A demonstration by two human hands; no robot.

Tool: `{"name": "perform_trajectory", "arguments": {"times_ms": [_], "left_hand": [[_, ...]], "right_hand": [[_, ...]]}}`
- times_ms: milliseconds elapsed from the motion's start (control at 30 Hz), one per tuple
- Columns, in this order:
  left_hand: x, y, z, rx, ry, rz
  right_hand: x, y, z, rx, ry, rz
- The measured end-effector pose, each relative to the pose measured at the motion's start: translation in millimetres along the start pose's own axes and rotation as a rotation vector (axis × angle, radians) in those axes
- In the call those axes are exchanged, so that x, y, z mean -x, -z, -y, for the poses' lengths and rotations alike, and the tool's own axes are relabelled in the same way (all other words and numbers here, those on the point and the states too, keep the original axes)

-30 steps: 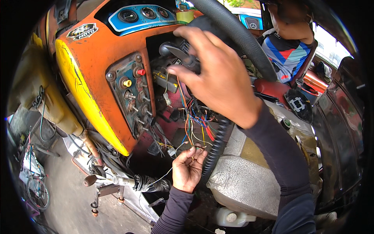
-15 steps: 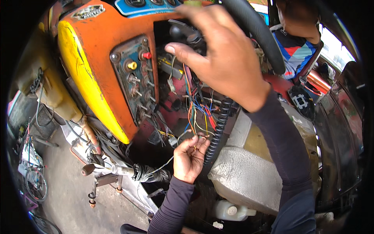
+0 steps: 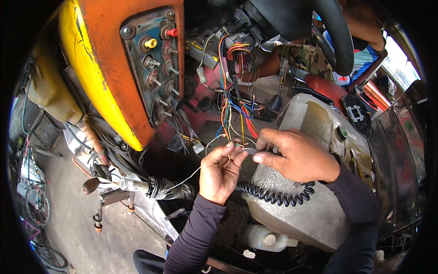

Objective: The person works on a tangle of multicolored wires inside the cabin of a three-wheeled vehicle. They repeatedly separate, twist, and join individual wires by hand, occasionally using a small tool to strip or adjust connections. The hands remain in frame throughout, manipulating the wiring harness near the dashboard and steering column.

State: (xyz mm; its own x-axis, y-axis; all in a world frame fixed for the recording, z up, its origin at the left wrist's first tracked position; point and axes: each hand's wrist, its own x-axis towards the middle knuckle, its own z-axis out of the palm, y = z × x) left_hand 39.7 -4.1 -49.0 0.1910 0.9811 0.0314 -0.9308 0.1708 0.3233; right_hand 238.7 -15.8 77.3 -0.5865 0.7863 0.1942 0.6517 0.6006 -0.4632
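Observation:
My left hand pinches the ends of several thin coloured wires that hang from under the steering column. A pale wire trails from these fingertips down to the left. Close beside it, my right hand is closed, thumb against fingers, on a thin grey strip whose kind I cannot make out. The strip reaches toward the wire ends at my left fingertips. A black coiled cord curves below my right hand, and its upper end is hidden by my wrist.
An orange and yellow dashboard panel with a switch plate stands at left. The steering wheel is at upper right, near another person's camouflage-clad leg. A silvery cover fills the right; a white jug sits below.
My right hand has come down from beside the steering wheel to the wire ends. The coiled cord has dropped onto the silvery cover. My left hand keeps its pinch; the view has shifted.

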Motion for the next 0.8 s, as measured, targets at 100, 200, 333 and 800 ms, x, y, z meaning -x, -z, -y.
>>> {"name": "perform_trajectory", "arguments": {"times_ms": [100,200,333,800], "left_hand": [[2,-1,1,0.013,-0.015,-0.008],[2,-2,2,0.01,-0.018,0.006],[0,-1,2,-0.019,-0.03,-0.03],[4,4,7,-0.025,0.032,0.0]], "right_hand": [[-4,-2,-2,0.024,-0.015,-0.014],[-5,0,0,0.036,-0.026,-0.009],[0,2,10,0.062,-0.085,0.044],[-6,-22,10,0.002,-0.149,0.138]]}}
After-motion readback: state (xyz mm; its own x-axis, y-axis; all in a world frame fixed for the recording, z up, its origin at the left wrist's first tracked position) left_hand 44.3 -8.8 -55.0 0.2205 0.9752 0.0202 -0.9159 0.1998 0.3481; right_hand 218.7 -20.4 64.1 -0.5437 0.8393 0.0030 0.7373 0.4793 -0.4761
